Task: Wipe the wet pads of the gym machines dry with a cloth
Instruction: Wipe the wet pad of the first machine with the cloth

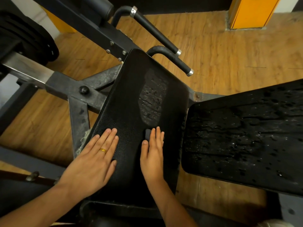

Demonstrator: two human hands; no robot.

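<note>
On the pad (127,95), left hand (93,163) lies flat; right hand (153,153) presses the cloth (148,134), fingers (158,134) straight; handles (178,61) beyond.

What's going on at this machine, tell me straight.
A person is wiping the black textured seat pad in the middle. The right hand presses a small dark cloth flat on it; the left hand rests flat beside. One wet patch shows further up that pad, and the black pad on the right is covered in droplets.

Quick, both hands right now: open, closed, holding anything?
Left hand: open, flat on the centre pad.
Right hand: open, fingers straight, pressing a dark cloth onto it.
</note>
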